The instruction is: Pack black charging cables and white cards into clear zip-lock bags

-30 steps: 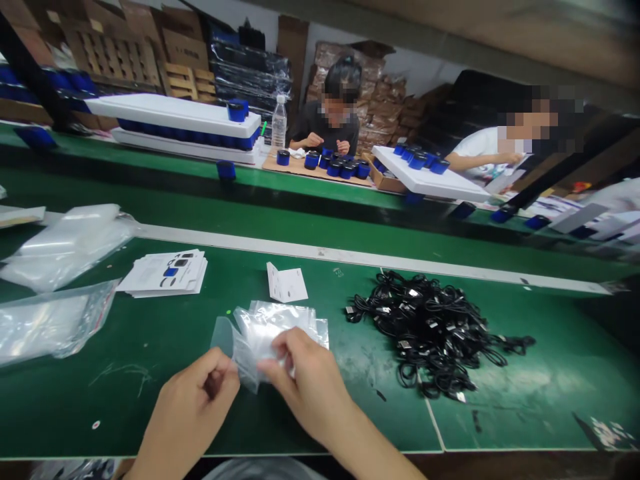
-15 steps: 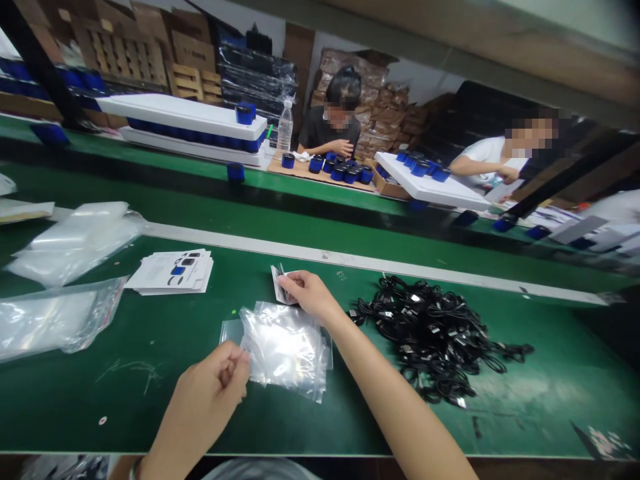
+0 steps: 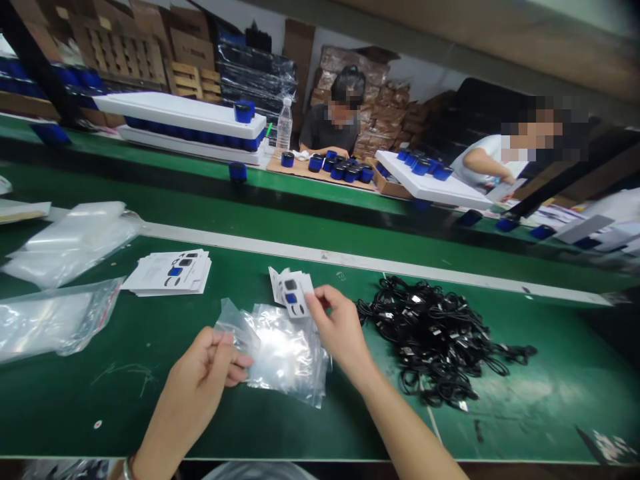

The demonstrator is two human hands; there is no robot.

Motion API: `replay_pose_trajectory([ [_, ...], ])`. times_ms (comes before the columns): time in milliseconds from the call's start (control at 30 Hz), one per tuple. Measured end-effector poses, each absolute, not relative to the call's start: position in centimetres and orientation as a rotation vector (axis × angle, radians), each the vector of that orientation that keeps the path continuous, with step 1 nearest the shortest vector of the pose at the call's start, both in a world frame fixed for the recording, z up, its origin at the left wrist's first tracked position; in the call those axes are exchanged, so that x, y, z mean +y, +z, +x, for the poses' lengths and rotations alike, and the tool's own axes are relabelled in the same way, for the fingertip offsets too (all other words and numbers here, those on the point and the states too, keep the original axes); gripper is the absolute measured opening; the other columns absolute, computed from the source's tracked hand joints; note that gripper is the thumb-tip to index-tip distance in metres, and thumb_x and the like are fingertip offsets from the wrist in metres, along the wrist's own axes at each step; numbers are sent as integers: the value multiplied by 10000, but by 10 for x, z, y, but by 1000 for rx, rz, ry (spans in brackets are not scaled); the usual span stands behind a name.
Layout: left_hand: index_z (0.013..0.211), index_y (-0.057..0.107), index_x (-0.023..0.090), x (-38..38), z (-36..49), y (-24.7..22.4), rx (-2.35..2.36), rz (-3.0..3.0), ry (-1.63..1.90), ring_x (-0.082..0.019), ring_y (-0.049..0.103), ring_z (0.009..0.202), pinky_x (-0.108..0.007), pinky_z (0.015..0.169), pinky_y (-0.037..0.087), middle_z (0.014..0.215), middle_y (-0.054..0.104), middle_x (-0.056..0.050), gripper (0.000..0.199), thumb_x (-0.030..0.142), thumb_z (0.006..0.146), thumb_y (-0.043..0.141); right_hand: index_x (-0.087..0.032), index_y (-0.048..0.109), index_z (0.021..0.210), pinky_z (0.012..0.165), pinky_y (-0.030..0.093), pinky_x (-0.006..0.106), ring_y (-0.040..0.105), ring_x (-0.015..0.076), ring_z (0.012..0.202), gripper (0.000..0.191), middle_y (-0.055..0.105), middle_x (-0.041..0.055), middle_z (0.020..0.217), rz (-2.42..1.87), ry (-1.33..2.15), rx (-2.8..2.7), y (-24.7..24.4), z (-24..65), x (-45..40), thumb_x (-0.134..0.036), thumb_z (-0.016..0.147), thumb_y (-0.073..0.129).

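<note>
Forward — right hand (image 3: 340,328) pinching, left hand (image 3: 203,368) curled

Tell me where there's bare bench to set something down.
Two patches: the green bench left of the left hand, below the nearer clear bag, with a small round sticker on it; and the strip between the leaflet stack and the leaflets at the right hand. Crowded: around the plastic sleeves and black cables.

Green worktable (image 3: 250,430) below the right hand (image 3: 340,327), pale strip (image 3: 280,251) crossing it farther out, green ledge (image 3: 190,162) beyond, wooden pallets (image 3: 197,81), cardboard boxes (image 3: 193,50) and black-wrapped stack (image 3: 255,77) far ahead of the left hand (image 3: 215,363), whitish wall (image 3: 276,32) behind, beam (image 3: 465,60) overhead.
</note>
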State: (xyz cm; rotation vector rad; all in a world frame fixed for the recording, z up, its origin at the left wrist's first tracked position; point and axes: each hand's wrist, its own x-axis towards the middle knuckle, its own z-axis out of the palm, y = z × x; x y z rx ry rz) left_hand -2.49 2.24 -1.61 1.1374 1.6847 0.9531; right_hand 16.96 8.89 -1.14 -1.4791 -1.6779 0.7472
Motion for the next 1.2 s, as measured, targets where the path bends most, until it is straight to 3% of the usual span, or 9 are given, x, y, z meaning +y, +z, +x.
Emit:
replay_pose_trajectory([
  [133, 818, 498, 210, 26, -28, -21, 1654, 1101, 970, -155, 692, 594, -289, 597, 564, 708, 736, -9, 291, 497, 855, 470, -181, 629, 744, 709, 343, 321, 540, 197, 735, 217, 625, 75, 774, -1514, 568, -1777, -9, 162, 60, -263, 885, 485],
  [300, 788, 508, 207, 26, -27, -26, 1631, 1132, 925, -154, 687, 610, -288, 611, 565, 692, 722, -8, 332, 528, 852, 457, -175, 599, 697, 668, 328, 306, 540, 209, 774, 177, 621, 90, 799, -1645, 583, -1784, -11, 157, 86, -162, 860, 530],
  [433, 775, 515, 208, 22, -28, -28, 1623, 1153, 884, -164, 687, 629, -307, 638, 563, 701, 723, -14, 358, 556, 841, 461, -180, 582, 597, 536, 343, 231, 546, 139, 566, 233, 587, -8, 578, -1659, 922, -1808, -13, 163, 120, -294, 770, 689],
  [567, 784, 516, 213, 20, -32, -30, 1618, 1162, 848, -173, 689, 665, -334, 681, 560, 725, 723, -16, 364, 563, 852, 445, -171, 602, 624, 450, 349, 194, 500, 92, 454, 310, 563, -42, 507, -1568, 1282, -1817, -23, 168, 133, -427, 796, 638],
  [800, 791, 509, 213, 22, -30, -33, 1602, 1172, 824, -173, 683, 686, -335, 698, 552, 739, 713, -16, 373, 570, 860, 427, -152, 631, 738, 525, 403, 220, 557, 120, 571, 266, 633, 14, 656, -1575, 1389, -1798, -21, 166, 129, -411, 799, 634],
  [967, 799, 501, 218, 21, -31, -38, 1580, 1169, 796, -174, 688, 706, -340, 724, 557, 741, 712, -11, 372, 576, 858, 424, -169, 601, 1025, 735, 440, 305, 580, 212, 882, 567, 614, 82, 1017, -1630, 1238, -1837, -18, 163, 123, -465, 586, 804],
  [1100, 800, 502, 220, 21, -31, -42, 1576, 1169, 773, -173, 694, 737, -338, 749, 556, 756, 716, -7, 360, 565, 866, 422, -157, 564, 1067, 792, 440, 322, 579, 222, 937, 525, 588, 99, 1047, -1690, 1196, -1804, -19, 159, 129, -494, 693, 715],
  [1200, 812, 507, 219, 21, -31, -44, 1572, 1175, 764, -174, 695, 748, -339, 761, 553, 762, 717, -11, 360, 561, 870, 415, -155, 514, 1141, 762, 456, 324, 587, 236, 941, 638, 570, 119, 1096, -1729, 1215, -1777, -16, 157, 135, -558, 682, 695],
])
